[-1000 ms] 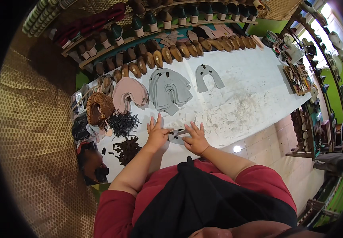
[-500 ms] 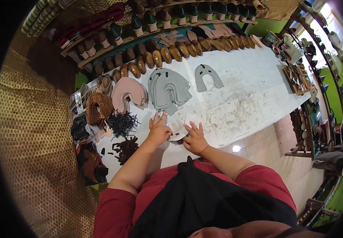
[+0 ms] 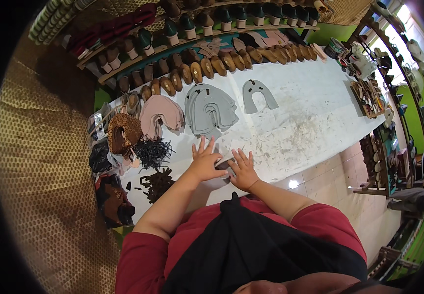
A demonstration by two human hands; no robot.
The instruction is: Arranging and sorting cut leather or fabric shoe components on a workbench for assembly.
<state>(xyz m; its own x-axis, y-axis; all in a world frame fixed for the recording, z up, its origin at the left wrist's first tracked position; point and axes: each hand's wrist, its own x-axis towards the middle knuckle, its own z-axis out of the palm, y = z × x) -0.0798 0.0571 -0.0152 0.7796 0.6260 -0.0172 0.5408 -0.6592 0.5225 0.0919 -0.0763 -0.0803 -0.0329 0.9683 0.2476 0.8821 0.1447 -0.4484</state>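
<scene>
Near the front edge of the white table (image 3: 315, 108), my left hand (image 3: 204, 160) and my right hand (image 3: 243, 171) lie close together over a small pale piece (image 3: 226, 158) with a dark patch, mostly covered by my fingers. My left fingers are spread, with the thumb stretched toward my right hand. My right fingers reach out flat on the piece's other side. Just beyond my left hand is a stack of grey U-shaped shoe upper pieces (image 3: 204, 105) with small dark tabs. One single grey upper piece (image 3: 259, 95) lies apart to its right.
Left of the grey stack are pink upper pieces (image 3: 157, 115), leopard-print pieces (image 3: 124, 132), black strips (image 3: 154, 153) and dark brown strips (image 3: 157, 185). Wooden shoe lasts (image 3: 206, 67) line the table's back. A tool tray (image 3: 367, 98) sits at the right end.
The pale curved piece between my hands is now more covered, with a dark area showing. My left hand has shifted slightly right and its thumb has stretched out from a curled position.
</scene>
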